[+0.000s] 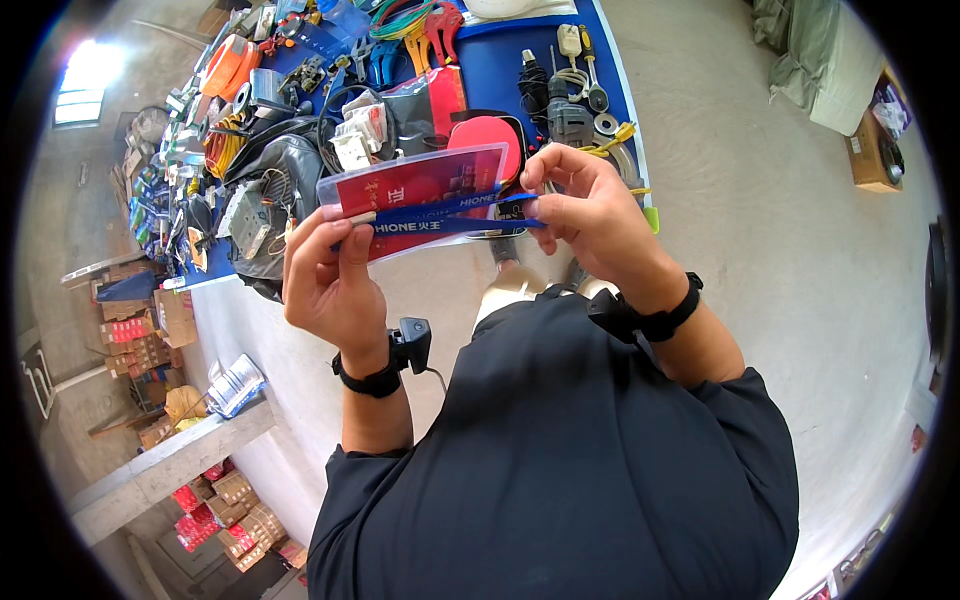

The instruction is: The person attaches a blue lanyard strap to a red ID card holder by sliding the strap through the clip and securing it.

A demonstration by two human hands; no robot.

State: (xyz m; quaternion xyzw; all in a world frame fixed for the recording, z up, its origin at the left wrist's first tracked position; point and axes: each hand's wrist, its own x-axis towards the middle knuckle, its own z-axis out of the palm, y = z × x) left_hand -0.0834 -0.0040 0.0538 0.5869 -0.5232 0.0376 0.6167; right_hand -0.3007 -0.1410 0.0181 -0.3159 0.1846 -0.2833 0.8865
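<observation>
Over the table's near edge I hold a red badge card in a clear plastic sleeve, tilted, with a blue lanyard folded across its front. My left hand is closed on the left end of the badge and the lanyard, thumb on top. At the right end, my right hand pinches the lanyard between thumb and fingers, beside a small dark clip. Just behind the badge lies a round red paddle-like thing, partly covered. Each wrist wears a black strap with a small device.
The blue-topped table is crowded with tools: a grey power drill, a screwdriver, orange clamps and an orange roll. A black bag lies at the left. Cardboard boxes are stacked beyond a low ledge.
</observation>
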